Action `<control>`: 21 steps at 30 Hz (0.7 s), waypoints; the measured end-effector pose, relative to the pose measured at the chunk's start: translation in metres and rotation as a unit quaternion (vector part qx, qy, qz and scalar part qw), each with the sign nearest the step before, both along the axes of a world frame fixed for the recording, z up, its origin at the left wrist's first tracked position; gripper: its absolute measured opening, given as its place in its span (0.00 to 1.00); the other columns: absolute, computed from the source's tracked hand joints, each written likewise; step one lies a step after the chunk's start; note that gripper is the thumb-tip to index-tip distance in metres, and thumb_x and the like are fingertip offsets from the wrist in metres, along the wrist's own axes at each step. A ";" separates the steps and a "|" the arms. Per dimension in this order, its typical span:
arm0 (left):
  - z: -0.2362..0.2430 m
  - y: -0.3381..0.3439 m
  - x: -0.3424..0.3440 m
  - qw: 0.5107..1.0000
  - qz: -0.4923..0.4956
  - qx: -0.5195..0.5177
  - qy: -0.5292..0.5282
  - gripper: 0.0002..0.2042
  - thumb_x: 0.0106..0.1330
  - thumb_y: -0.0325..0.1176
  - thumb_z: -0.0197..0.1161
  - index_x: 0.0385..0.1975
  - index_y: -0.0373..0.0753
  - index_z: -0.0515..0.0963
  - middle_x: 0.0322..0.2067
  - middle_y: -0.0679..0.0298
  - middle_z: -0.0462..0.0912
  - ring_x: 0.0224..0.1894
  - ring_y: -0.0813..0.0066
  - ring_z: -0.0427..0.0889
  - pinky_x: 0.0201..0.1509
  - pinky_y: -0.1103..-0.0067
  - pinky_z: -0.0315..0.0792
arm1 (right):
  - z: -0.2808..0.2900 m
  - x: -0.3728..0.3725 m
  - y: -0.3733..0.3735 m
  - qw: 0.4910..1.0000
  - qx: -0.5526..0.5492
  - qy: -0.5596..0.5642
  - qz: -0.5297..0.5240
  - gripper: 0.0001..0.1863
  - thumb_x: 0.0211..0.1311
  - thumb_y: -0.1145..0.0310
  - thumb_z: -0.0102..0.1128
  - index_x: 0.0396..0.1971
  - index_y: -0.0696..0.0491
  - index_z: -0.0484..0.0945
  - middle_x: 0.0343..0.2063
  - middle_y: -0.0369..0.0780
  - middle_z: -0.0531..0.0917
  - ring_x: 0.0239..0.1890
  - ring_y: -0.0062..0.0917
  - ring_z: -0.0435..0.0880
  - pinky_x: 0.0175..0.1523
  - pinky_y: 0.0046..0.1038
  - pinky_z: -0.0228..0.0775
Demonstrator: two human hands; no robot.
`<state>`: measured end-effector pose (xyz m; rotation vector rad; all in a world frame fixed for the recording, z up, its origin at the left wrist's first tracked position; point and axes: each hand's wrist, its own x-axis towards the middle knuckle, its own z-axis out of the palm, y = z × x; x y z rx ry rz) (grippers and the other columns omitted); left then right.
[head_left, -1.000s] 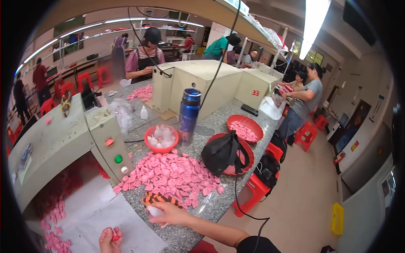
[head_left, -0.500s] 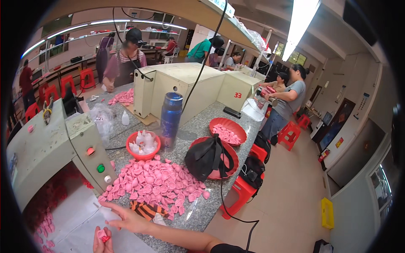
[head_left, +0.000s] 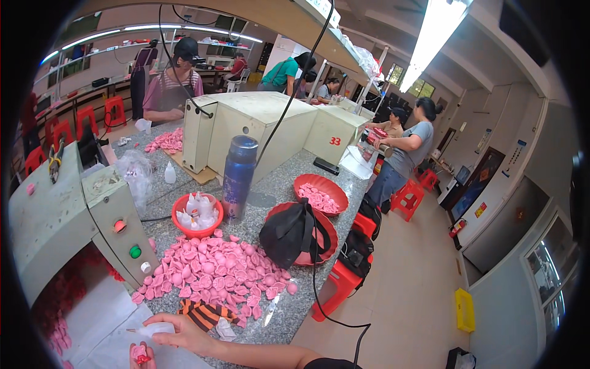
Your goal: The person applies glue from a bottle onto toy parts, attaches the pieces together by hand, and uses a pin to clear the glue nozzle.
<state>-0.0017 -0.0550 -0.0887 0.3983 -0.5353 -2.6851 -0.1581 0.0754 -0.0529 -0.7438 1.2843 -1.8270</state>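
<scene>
My right hand (head_left: 179,334) is wrapped round a small white squeeze bottle (head_left: 155,329) with a thin tip. The bottle lies almost level, its tip pointing left, just above my left hand. At the lower edge, my left hand (head_left: 150,363) pinches a small pink cup-shaped piece (head_left: 139,352) with red at its lower side. Tip and piece appear apart. Both hands are over white paper (head_left: 104,326) on the bench. Beyond them spreads a heap of similar pink pieces (head_left: 215,270), with an orange-and-black striped cloth (head_left: 206,315) at its near edge.
To the left stands a grey machine (head_left: 55,212) with pink pieces under its opening. Behind the heap are a red bowl of white bottles (head_left: 198,229), a blue flask (head_left: 239,178), a black bag (head_left: 287,235) and a red dish (head_left: 319,195). A black cable hangs on the right; other people work farther back.
The whole view has shifted a little. My right hand has tipped the bottle from slanting upward to nearly level, bringing its tip lower. My left hand still holds the pink piece.
</scene>
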 end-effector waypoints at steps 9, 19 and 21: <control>0.035 0.017 0.000 0.997 0.039 -0.073 -0.002 0.27 0.59 0.33 0.56 0.56 0.29 0.55 0.54 0.48 0.63 0.55 0.60 0.66 0.58 0.72 0.62 | 0.022 -0.004 0.017 0.979 0.016 0.128 -0.156 0.17 0.46 0.75 0.62 0.39 0.57 0.71 0.35 0.35 0.72 0.36 0.15 0.70 0.41 0.17 0.64; 0.046 0.023 0.009 0.999 -0.004 -0.035 0.001 0.25 0.62 0.35 0.53 0.56 0.30 0.58 0.54 0.47 0.63 0.55 0.56 0.66 0.55 0.73 0.68 | 0.029 0.037 0.023 0.924 -0.075 0.326 -0.183 0.19 0.33 0.77 0.64 0.31 0.60 0.71 0.26 0.42 0.78 0.22 0.22 0.76 0.26 0.19 0.66; 0.045 0.025 0.008 0.999 -0.009 -0.038 -0.004 0.25 0.62 0.35 0.53 0.56 0.30 0.58 0.54 0.47 0.63 0.55 0.56 0.67 0.55 0.72 0.68 | 0.029 0.034 0.024 0.885 -0.097 0.432 -0.146 0.18 0.33 0.77 0.64 0.31 0.60 0.72 0.20 0.42 0.78 0.15 0.23 0.73 0.20 0.19 0.63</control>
